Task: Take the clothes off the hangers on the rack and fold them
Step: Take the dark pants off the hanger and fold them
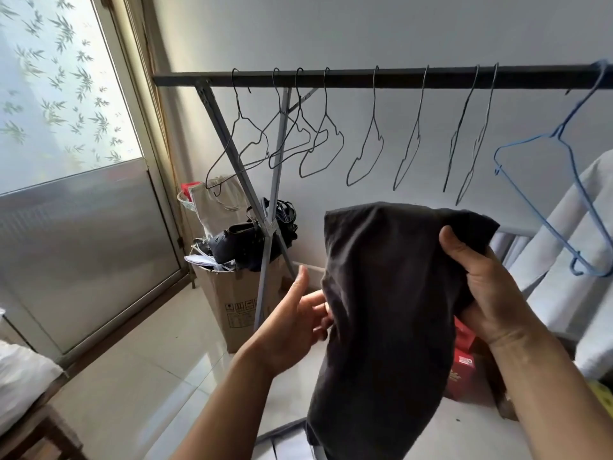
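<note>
Lower centre, your right hand point(481, 280) gripped the top of the dark garment point(388, 293) so it hung straight, your left hand point(298, 323) loosely spread at its edge, likely for folding.

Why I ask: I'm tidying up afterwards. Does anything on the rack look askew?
Yes. The blue hanger at the rail's right end hangs steeply tilted, one shoulder far lower. The dark wire hangers at the left end overlap one another.

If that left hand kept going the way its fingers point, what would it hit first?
Most likely the dark garment held up by the right hand: the left hand points its fingers at the cloth's near edge, though depth is unclear.
</note>
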`<state>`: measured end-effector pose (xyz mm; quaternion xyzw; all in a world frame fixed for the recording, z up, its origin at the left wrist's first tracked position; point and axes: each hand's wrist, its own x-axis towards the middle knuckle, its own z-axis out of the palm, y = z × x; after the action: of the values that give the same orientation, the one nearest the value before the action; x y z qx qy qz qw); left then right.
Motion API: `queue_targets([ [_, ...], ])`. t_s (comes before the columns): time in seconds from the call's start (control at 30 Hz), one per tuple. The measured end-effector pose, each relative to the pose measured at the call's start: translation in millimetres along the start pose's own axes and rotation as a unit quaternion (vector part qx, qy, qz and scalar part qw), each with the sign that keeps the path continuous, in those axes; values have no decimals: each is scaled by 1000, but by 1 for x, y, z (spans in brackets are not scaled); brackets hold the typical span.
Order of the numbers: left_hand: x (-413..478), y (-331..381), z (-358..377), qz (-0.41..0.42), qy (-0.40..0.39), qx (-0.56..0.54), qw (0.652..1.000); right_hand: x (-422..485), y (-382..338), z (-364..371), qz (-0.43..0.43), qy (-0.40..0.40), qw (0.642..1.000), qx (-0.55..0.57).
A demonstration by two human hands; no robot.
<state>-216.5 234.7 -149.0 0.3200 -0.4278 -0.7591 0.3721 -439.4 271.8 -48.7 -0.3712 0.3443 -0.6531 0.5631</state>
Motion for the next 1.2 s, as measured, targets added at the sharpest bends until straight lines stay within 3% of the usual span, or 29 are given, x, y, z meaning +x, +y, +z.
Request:
queue_targets([
  [0.13, -3, -2, 12, 3, 31, -78, 996, -4, -6, -4, -10, 25, 999, 21],
  [0.37, -8, -14, 26, -111, 6, -86, 990, 0, -4, -10, 2, 20, 999, 28],
  [0.5, -6, -21, 36, 40, -44, -247, 967, 0, -2, -14, 22, 5, 999, 37],
  [0.57, -6, -20, 35, 102, -35, -328, 939, 0, -5, -17, 21, 5, 999, 39],
  [0.63, -7, -15, 28, 136, -15, -341, 930, 0, -7, -22, 4, 3, 1000, 19],
  [0.73, -12, 4, 17, 174, 67, -209, 960, 1, -10, -27, -15, 8, 999, -29],
  [0.83, -22, 31, 13, 169, 124, 59, 976, 4, -11, -29, -24, 35, 996, -84],
  [0.9, -30, 45, 14, 154, 168, 268, 936, 8, -12, -31, -25, 58, 991, -116],
  [0.97, -33, 54, 8, 145, 202, 397, 883, 10, -15, -31, -5, 67, 991, -117],
  [1.07, -32, 60, 2, 162, 247, 446, 845, 8, -16, -35, 30, 46, 995, -86],
  [1.2, -36, 63, 13, 204, 154, 273, 927, -4, 0, -48, 60, -62, 995, -52],
])
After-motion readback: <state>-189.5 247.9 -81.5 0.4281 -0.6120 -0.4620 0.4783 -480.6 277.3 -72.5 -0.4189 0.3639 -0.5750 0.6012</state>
